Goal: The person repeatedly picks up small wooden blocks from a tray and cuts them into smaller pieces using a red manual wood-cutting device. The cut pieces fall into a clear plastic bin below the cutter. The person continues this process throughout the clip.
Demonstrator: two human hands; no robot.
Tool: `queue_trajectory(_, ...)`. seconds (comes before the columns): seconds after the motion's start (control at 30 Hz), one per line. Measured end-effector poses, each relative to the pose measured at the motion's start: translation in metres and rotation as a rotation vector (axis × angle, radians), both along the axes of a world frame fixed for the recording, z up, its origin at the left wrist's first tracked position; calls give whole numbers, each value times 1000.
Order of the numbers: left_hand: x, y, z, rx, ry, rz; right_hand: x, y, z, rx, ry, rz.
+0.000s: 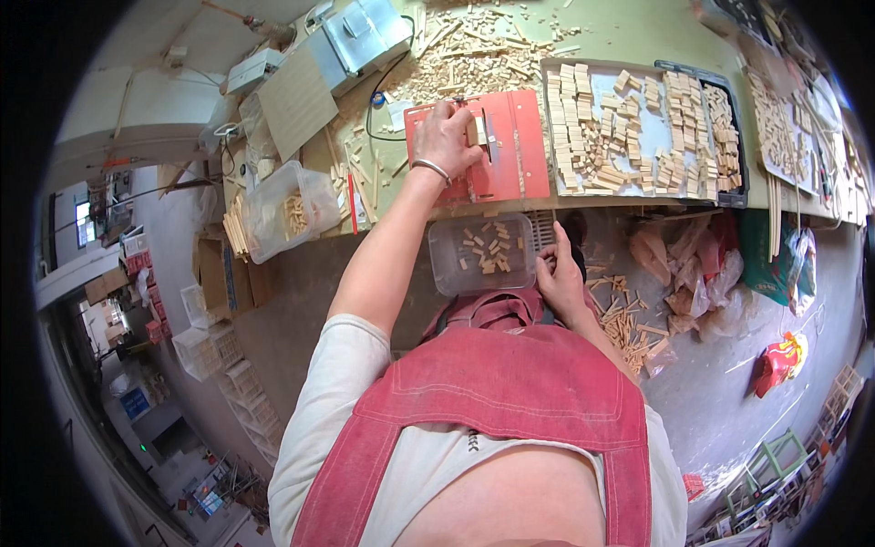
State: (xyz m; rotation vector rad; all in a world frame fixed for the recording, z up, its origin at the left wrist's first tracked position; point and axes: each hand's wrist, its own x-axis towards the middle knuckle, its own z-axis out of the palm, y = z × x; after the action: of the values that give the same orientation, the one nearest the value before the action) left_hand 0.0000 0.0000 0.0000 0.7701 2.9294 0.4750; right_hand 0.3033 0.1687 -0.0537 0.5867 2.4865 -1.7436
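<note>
Red board (527,150) lies under my curled left hand (445,146), a wooden block (475,131) on it at that hand's thumb side, grip unclear. Below the board, my right hand (563,278), hold unclear, is beside a clear bin (440,260).

Workshop: a place for woodworking, cluttered and plainly furnished
Bench (629,32): long and green-topped, with loose wooden pieces (474,46) heaped along it
Red plate (507,159): slotted, lying flat at the front edge like a machine table
Tray (652,137): pale-bottomed, with many little wooden blocks (567,137), partly in rows
Floor (720,365): bare and grey, cut sticks (629,328) piled on it
Apron (510,374): red, bibbed, visibly stitched
</note>
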Motion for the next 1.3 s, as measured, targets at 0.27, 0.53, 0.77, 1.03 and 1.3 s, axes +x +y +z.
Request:
queue_trajectory(0.27,23,-5,0,-8,41,-45,5,1,-9,-30,33,-28)
queue_trajectory(0.53,72,-15,3,17,62,-47,0,-2,-11,-73,30,-26)
queue_trajectory(0.77,101,-19,23,64,94,-92,-26,-8,-24,-369,30,-64)
queue_trajectory(1.03,187,-58,38,108,5,-207,-12,16,-39,-301,69,-161)
queue_trajectory(1.3,219,-92,-29,-15,-145,-12,21,71,-21,-246,-74,-220)
